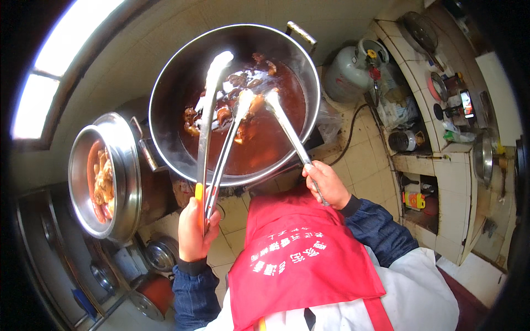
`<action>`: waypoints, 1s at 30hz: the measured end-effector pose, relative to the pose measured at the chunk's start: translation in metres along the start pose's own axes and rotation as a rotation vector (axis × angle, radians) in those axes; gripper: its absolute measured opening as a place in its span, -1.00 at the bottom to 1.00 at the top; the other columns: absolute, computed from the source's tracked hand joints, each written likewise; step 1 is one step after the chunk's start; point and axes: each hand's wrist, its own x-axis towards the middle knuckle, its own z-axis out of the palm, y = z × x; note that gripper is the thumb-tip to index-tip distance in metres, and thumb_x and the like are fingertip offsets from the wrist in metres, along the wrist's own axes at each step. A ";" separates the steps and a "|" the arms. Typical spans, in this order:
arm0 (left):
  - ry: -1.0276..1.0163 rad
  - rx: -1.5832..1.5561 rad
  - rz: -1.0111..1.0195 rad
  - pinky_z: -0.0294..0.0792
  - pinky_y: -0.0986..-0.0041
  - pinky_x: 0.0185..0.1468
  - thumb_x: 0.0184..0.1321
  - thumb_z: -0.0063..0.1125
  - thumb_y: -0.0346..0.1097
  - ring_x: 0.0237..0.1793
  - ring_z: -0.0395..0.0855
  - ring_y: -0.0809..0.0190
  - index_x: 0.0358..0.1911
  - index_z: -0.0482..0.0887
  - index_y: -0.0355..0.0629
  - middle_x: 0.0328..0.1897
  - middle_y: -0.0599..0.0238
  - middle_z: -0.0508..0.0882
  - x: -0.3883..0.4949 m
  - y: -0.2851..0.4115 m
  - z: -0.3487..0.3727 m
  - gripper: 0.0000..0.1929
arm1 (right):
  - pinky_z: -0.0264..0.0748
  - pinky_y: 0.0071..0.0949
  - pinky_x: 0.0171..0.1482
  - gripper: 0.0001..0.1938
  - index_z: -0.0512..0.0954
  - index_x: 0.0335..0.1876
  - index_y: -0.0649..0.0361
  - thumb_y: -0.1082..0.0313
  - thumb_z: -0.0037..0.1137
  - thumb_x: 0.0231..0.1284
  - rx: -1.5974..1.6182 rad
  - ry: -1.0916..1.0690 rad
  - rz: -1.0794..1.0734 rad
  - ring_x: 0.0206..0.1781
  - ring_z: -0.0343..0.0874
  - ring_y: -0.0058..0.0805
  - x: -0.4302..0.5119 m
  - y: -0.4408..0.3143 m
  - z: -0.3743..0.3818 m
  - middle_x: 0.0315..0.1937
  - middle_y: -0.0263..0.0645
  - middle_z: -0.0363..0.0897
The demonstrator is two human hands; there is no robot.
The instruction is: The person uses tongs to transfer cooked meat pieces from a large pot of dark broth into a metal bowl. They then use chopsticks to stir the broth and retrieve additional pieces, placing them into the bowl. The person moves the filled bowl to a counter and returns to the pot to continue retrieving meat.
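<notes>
A large metal pot holds dark reddish-brown broth with chunks of meat at its surface. My left hand grips metal tongs with an orange handle part; their two arms are spread over the pot. In my right hand is a long metal utensil, its far end over the broth beside the tip of one tong arm. A light-brown piece lies between those two ends; whether either touches it I cannot tell. Glare hides part of the contents.
To the left stands a steel basin with cooked meat and a sausage. A gas cylinder with a black hose is at the right, near tiled shelves. Pot handles stick out. A red bucket sits lower left.
</notes>
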 end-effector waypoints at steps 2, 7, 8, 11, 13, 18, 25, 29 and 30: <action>0.035 0.166 0.062 0.03 0.74 -0.64 0.53 -0.13 -0.01 -0.73 0.20 0.57 0.32 0.43 -0.23 -0.48 0.42 0.52 -0.005 0.007 0.012 -0.50 | 0.17 -0.65 -0.72 -0.68 0.39 -0.18 0.17 0.05 -0.16 0.58 0.031 0.009 0.012 -0.78 0.22 -0.69 0.003 0.003 0.003 -0.61 -0.42 0.35; -0.061 0.856 0.523 0.47 0.61 -0.26 0.31 0.20 -0.34 -0.37 0.65 0.41 0.40 0.38 -0.36 -0.14 0.19 0.75 -0.001 0.018 0.074 -0.40 | 0.16 -0.61 -0.75 -0.68 0.39 -0.19 0.17 0.06 -0.15 0.58 0.163 -0.017 -0.054 -0.79 0.21 -0.69 0.011 0.013 0.008 -0.62 -0.43 0.30; -0.099 0.968 0.577 0.52 0.49 -0.12 0.19 0.30 -0.38 -0.24 0.71 0.33 0.40 0.38 -0.36 0.03 0.05 0.76 -0.001 0.020 0.089 -0.33 | 0.21 -0.54 -0.73 -0.68 0.40 -0.19 0.21 0.07 -0.12 0.56 0.214 -0.019 -0.063 -0.79 0.26 -0.62 0.011 0.014 0.008 -0.65 -0.40 0.33; -0.147 1.476 0.651 0.54 0.43 -0.30 0.08 0.45 -0.28 -0.46 0.72 0.18 0.40 0.38 -0.32 -0.21 0.03 0.75 0.001 0.017 0.129 -0.22 | 0.25 -0.49 -0.72 -0.68 0.40 -0.20 0.22 0.09 -0.11 0.56 0.125 -0.016 -0.156 -0.77 0.28 -0.59 0.011 0.015 0.009 -0.63 -0.36 0.34; -0.159 1.653 0.846 0.49 0.26 -0.44 0.09 0.46 0.02 -0.53 0.68 0.01 0.39 0.38 -0.28 -0.40 0.07 0.66 0.032 0.003 0.155 -0.15 | 0.26 -0.46 -0.68 -0.71 0.41 -0.24 0.21 0.13 -0.09 0.54 0.001 0.033 -0.382 -0.73 0.30 -0.57 0.013 0.013 0.009 -0.61 -0.37 0.35; -0.131 1.815 0.676 0.54 0.25 -0.34 0.10 0.46 -0.02 -0.42 0.74 -0.03 0.36 0.43 -0.26 -0.27 -0.05 0.73 0.042 0.000 0.181 -0.21 | 0.47 -0.23 -0.20 -0.91 0.45 -0.25 0.20 0.42 0.04 0.16 0.036 -0.032 -0.061 -0.22 0.48 -0.22 0.010 0.009 0.003 -0.35 -0.17 0.52; -0.087 1.499 0.790 0.54 0.35 -0.32 0.12 0.47 -0.14 -0.47 0.70 0.15 0.32 0.49 -0.31 -0.30 0.02 0.74 0.042 -0.003 0.163 -0.29 | 0.29 -0.46 -0.61 -0.73 0.41 -0.24 0.21 0.14 -0.09 0.47 0.140 -0.066 -0.226 -0.67 0.33 -0.52 0.015 0.017 0.004 -0.58 -0.34 0.39; 0.073 0.837 0.478 0.32 0.69 -0.40 0.40 0.19 -0.35 -0.50 0.48 0.55 0.30 0.51 -0.32 -0.32 0.44 0.65 0.036 0.005 0.113 -0.56 | 0.16 -0.55 -0.78 -0.66 0.38 -0.18 0.22 0.05 -0.20 0.58 0.371 -0.103 -0.055 -0.80 0.23 -0.63 0.012 0.012 -0.004 -0.64 -0.42 0.29; 0.139 0.610 0.440 0.21 0.74 -0.46 0.43 0.14 -0.32 -0.54 0.40 0.59 0.29 0.52 -0.29 -0.36 0.51 0.58 0.033 0.004 0.100 -0.59 | 0.16 -0.56 -0.78 -0.66 0.38 -0.17 0.21 0.05 -0.20 0.58 0.411 -0.144 -0.046 -0.80 0.22 -0.64 0.009 0.009 -0.007 -0.64 -0.42 0.28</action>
